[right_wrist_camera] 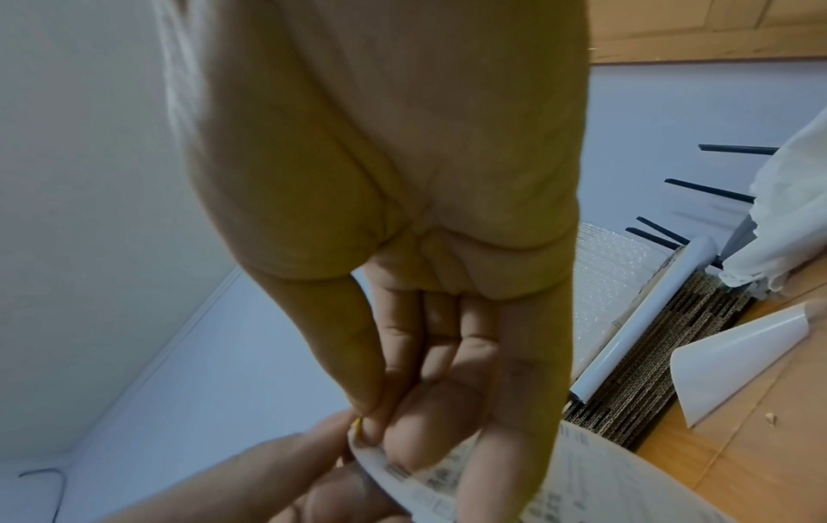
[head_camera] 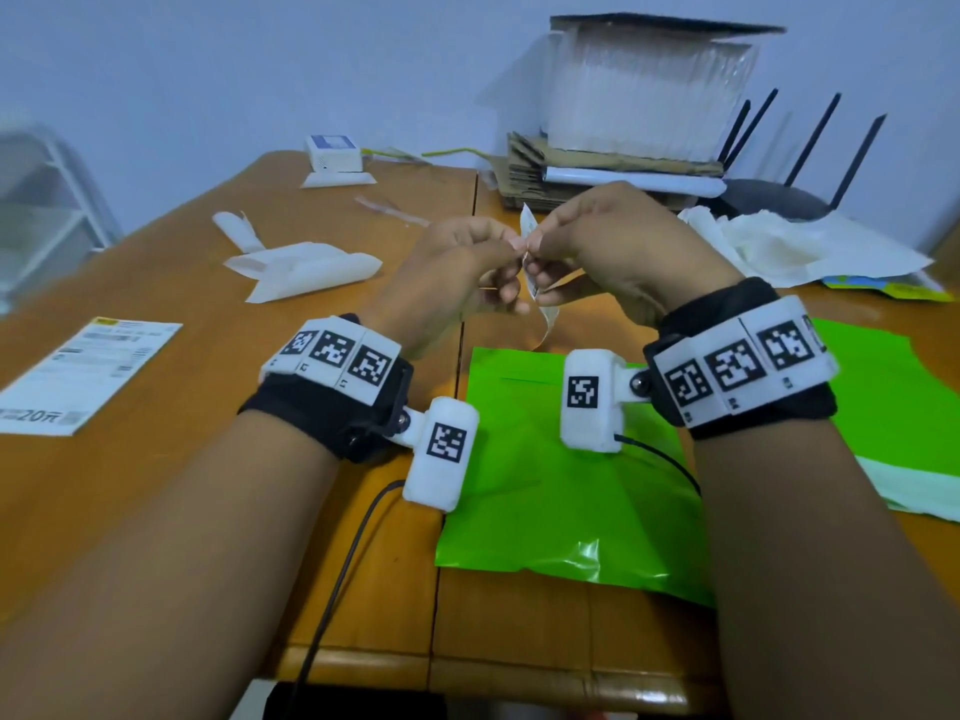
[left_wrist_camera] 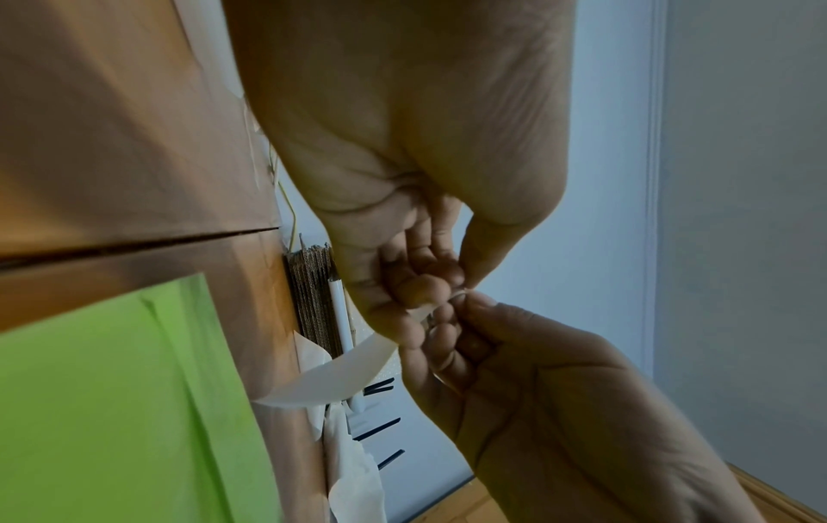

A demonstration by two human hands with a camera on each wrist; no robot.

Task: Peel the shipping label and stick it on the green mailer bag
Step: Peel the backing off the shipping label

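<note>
With both our left hand (head_camera: 462,267) and right hand (head_camera: 613,241) pinching the shipping label (head_camera: 535,283) above the green mailer bag (head_camera: 545,501) at 6 o'clock, a hasty peel could tear it.

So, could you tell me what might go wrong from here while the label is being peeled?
1. Both the left hand and the right hand pinch one corner of the shipping label in mid-air; its free end curls, so exposed adhesive might fold onto itself.
2. The thin paper could tear at that pinched corner.
3. The green mailer bag lies loose and wrinkled, so the label may stick down creased unless it is flattened first.
</note>
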